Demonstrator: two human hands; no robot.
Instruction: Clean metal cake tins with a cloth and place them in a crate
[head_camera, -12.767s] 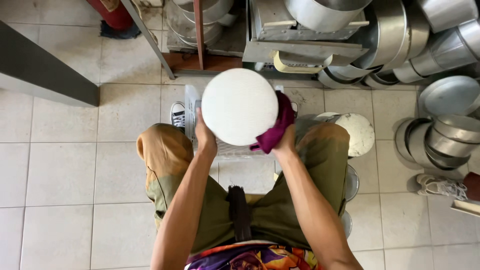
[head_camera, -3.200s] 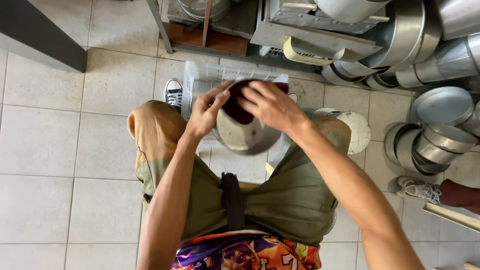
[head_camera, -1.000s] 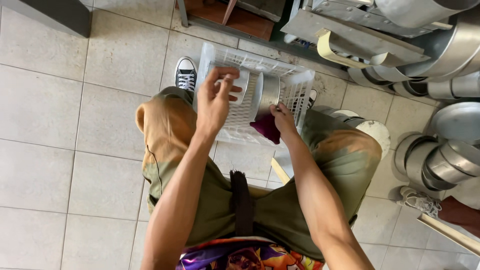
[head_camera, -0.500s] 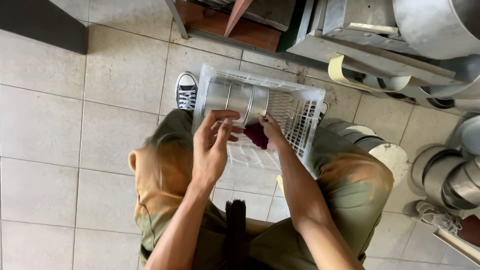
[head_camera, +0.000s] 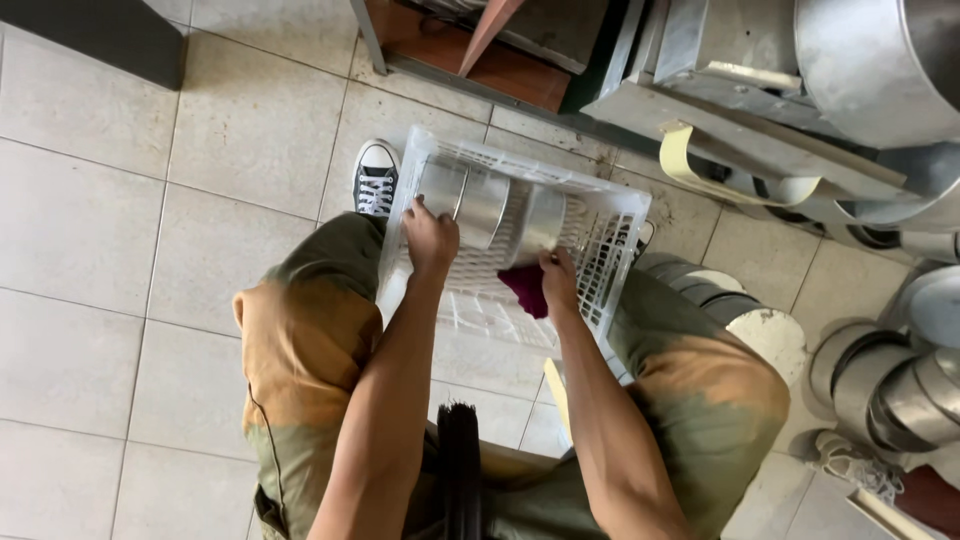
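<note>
the view has swung down and in over the last second: the crate that sat at the top of the frame now fills the upper middle, and the round tin held up between both hands a few seconds ago is no longer in the air.

at left of centre, the left hand has come down onto the crate's near-left part, fingers curled over and touching the leftmost tin; whether it grips the tin or only steadies it cannot be told from here.

in the middle of the crate lie three shiny tins on their sides in a row, the leftmost, a middle tin and a right tin, each touching the next. this suggests the wiped tin has been laid in the crate with the others, so that piece looks finished.

just right of centre, the right hand is closed around a dark red cloth, its knuckles against the lower edge of the right tin.

at far right, stacked metal pans stand on the floor, well apart from both hands.
</note>
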